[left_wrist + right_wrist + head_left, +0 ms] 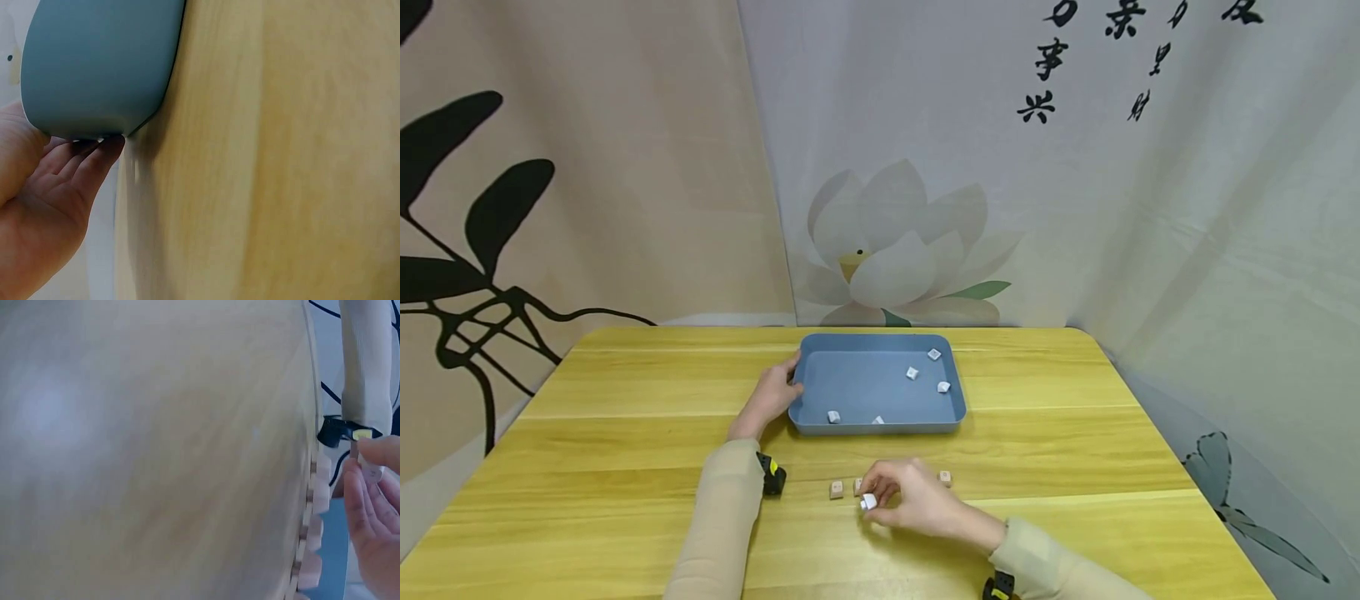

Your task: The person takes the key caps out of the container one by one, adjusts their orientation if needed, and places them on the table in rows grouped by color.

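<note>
A blue-grey tray [872, 428] lies toward the back of the table, with several small white keycaps [912, 373] scattered in it. My left hand [770, 398] grips the tray's left side, its thumb at the rim; in the left wrist view the fingers [94, 165] reach along the outside of the wall. In front of the tray, my right hand [917, 498] pinches one white keycap [868, 502] between thumb and fingers, just above the table. Beside and behind that hand a row of keycaps [837, 490] stands on the wood, partly hidden by the hand.
The wooden table [625, 500] runs out to both sides of the arms. A printed curtain [925, 125] hangs behind its back edge. Black wrist devices [772, 475] are strapped on both wrists.
</note>
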The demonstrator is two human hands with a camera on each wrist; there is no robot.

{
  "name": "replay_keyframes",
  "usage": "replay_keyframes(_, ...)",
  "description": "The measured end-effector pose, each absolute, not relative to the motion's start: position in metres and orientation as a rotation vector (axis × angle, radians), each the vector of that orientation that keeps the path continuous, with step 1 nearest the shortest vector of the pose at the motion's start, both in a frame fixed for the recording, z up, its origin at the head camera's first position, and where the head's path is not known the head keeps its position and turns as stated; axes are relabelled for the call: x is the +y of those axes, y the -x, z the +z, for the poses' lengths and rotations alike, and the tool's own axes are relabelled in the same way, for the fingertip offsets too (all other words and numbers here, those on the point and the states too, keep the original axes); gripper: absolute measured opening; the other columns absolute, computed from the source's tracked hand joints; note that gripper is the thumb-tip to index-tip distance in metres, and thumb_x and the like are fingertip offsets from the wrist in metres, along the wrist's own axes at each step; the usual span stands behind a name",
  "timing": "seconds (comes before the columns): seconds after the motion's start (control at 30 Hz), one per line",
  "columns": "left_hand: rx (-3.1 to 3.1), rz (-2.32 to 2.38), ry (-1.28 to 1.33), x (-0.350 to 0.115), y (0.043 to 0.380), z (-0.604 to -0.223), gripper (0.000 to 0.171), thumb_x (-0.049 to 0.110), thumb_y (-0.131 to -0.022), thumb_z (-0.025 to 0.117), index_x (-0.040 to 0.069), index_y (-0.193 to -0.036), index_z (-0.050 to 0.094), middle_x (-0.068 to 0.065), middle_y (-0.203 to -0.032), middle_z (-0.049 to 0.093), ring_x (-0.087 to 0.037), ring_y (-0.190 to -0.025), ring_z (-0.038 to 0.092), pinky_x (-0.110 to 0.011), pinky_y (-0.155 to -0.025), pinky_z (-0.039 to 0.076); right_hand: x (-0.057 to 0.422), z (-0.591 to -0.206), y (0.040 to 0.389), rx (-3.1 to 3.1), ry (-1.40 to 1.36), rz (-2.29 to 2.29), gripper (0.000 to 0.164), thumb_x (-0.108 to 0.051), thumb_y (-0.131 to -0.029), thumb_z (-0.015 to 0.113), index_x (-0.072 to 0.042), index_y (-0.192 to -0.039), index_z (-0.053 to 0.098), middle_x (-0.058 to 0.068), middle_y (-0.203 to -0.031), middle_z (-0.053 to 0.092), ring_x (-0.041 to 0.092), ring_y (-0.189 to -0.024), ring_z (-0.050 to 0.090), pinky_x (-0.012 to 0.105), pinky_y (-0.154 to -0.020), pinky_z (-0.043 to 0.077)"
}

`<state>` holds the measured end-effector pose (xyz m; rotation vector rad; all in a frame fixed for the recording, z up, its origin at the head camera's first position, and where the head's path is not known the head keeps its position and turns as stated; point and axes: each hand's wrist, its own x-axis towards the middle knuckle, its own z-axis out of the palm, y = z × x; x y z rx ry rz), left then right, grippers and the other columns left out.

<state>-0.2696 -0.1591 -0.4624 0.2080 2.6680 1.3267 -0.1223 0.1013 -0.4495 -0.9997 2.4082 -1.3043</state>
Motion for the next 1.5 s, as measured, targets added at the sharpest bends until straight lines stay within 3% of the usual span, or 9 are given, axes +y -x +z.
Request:
replay_keyframes(0.13, 2.662, 1.326, -0.200, -0.159, 0.269, -0.461, 0.070, -0.003, -0.088, 0.050, 0.001, -0.150, 0.018, -0.025, -0.153, 0.024, -0.028, -0.099, 0.054, -0.023, -0.057, 0.039, 0.094, -0.451, 0.120, 2.408, 1.066, -1.252, 0.020, -0.001, -0.075, 0.075, -0.001, -0.093, 0.066, 0.009, -0.085, 0.071, -0.006, -0.072, 0.060, 0.012, -0.068, 0.052)
replay_keyframes(0.27, 2.674, 1.321, -0.204, -0.159, 0.268, -0.461, 0.070, -0.003, -0.088, 0.050, 0.000, -0.150, 0.019, -0.025, -0.152, 0.025, -0.029, -0.106, 0.052, -0.023, -0.058, 0.039, 0.087, -0.453, 0.118, 2.448, 1.176, -1.151, 0.020, -0.004, -0.076, 0.075, -0.001, -0.095, 0.070, 0.007, -0.085, 0.070, -0.008, -0.071, 0.057, 0.008, -0.066, 0.049)
replay_keyframes(0.5, 2.675, 1.302, -0.204, -0.159, 0.268, -0.460, 0.070, -0.003, -0.088, 0.049, -0.001, -0.150, 0.017, -0.027, -0.152, 0.024, -0.030, -0.104, 0.053, -0.024, -0.058, 0.039, 0.076, -0.457, 0.116, 2.507, 1.287, -1.025, 0.020, -0.010, -0.079, 0.074, -0.005, -0.099, 0.074, 0.002, -0.086, 0.068, -0.012, -0.068, 0.051, 0.004, -0.062, 0.045)
replay_keyframes(0.83, 2.672, 1.307, -0.212, -0.158, 0.267, -0.459, 0.070, -0.003, -0.088, 0.049, -0.001, -0.150, 0.018, -0.026, -0.152, 0.026, -0.033, -0.119, 0.050, -0.023, -0.062, 0.040, 0.065, -0.455, 0.113, 2.573, 1.264, -0.935, 0.019, -0.010, -0.078, 0.075, -0.008, -0.097, 0.075, 0.001, -0.084, 0.065, -0.013, -0.065, 0.048, 0.001, -0.060, 0.041)
replay_keyframes(0.97, 2.685, 1.298, -0.223, -0.159, 0.268, -0.459, 0.069, -0.003, -0.088, 0.049, -0.001, -0.150, 0.018, -0.026, -0.152, 0.026, -0.032, -0.114, 0.051, -0.023, -0.060, 0.039, 0.062, -0.456, 0.113, 2.588, 1.275, -0.882, 0.019, -0.011, -0.078, 0.075, -0.009, -0.097, 0.075, 0.000, -0.086, 0.065, -0.013, -0.065, 0.048, 0.000, -0.060, 0.040)
replay_keyframes(1.2, 2.684, 1.303, -0.232, -0.158, 0.268, -0.459, 0.069, -0.003, -0.088, 0.049, -0.001, -0.150, 0.018, -0.026, -0.152, 0.026, -0.033, -0.119, 0.050, -0.023, -0.063, 0.040, 0.060, -0.457, 0.113, 2.598, 1.298, -0.858, 0.020, -0.011, -0.078, 0.075, -0.008, -0.098, 0.075, -0.001, -0.086, 0.064, -0.013, -0.065, 0.049, -0.001, -0.060, 0.040)
replay_keyframes(1.37, 2.678, 1.305, -0.221, -0.158, 0.267, -0.458, 0.069, -0.003, -0.088, 0.049, -0.001, -0.150, 0.018, -0.026, -0.152, 0.025, -0.031, -0.108, 0.053, -0.024, -0.061, 0.041, 0.062, -0.456, 0.112, 2.586, 1.274, -0.893, 0.024, -0.010, -0.077, 0.076, -0.007, -0.100, 0.074, 0.001, -0.088, 0.064, -0.012, -0.064, 0.050, 0.000, -0.060, 0.041)
replay_keyframes(1.5, 2.676, 1.301, -0.218, -0.157, 0.267, -0.458, 0.069, -0.003, -0.088, 0.049, -0.001, -0.150, 0.018, -0.026, -0.152, 0.025, -0.031, -0.108, 0.053, -0.024, -0.061, 0.041, 0.066, -0.451, 0.113, 2.588, 1.280, -0.923, 0.025, -0.012, -0.077, 0.076, -0.007, -0.101, 0.073, 0.003, -0.089, 0.065, -0.011, -0.065, 0.051, 0.001, -0.059, 0.042)
